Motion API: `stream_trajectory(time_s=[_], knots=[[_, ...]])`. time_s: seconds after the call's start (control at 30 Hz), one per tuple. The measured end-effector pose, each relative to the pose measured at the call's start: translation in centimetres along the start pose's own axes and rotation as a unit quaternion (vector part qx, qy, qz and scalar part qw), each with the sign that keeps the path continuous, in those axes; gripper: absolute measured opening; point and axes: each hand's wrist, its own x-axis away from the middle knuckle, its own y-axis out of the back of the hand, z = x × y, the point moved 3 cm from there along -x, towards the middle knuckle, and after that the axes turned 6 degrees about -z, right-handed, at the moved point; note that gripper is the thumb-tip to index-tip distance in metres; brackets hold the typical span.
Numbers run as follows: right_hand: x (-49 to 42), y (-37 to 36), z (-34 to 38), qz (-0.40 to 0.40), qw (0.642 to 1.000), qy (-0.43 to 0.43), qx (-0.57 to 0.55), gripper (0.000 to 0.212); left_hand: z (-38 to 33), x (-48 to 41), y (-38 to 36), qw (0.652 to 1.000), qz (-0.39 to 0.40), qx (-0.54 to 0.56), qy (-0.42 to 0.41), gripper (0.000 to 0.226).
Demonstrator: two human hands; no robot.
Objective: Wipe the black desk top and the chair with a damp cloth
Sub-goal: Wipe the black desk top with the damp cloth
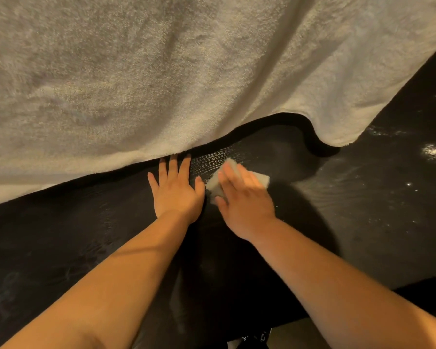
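The black desk top [350, 222] with a wood grain fills the lower half of the view. A small folded white cloth [215, 185] lies on it near the middle. My right hand [244, 197] lies flat on the cloth with its fingers straight, pressing it to the desk. Just left of it, my left hand [176, 190] rests flat on the bare desk, its fingers spread and their tips touching the edge of a towel. The chair is not in view.
A large cream terry towel [161, 71] hangs over the far side of the desk and covers the whole upper view. White dust specks and smears [433, 149] mark the desk at the right. The desk's near edge [413, 284] runs at the lower right.
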Motion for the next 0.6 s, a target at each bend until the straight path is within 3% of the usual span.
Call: stream_trajectory(time_s=[0.17, 0.33, 0.5, 0.6], knots=[[1.4, 1.5, -9.2, -0.039, 0.981, -0.18, 0.053, 0.071, 0.1, 0.0, 0.0, 1.0, 0.003, 0.006, -0.001, 0.068], [0.8, 2.3, -10.6, -0.053, 0.971, -0.232, 0.019, 0.057, 0.2, -0.2, -0.2, 1.0, 0.0, 0.006, -0.008, 0.069], [1.8, 0.4, 1.7, -0.007, 1.0, -0.021, 0.016, 0.056, 0.3, -0.1, -0.3, 1.0, 0.003, 0.002, -0.01, 0.07], [3.2, -0.5, 3.8, 0.033, 0.999, 0.024, 0.012, 0.068, 0.3, 0.0, -0.2, 1.0, -0.004, 0.009, -0.013, 0.071]])
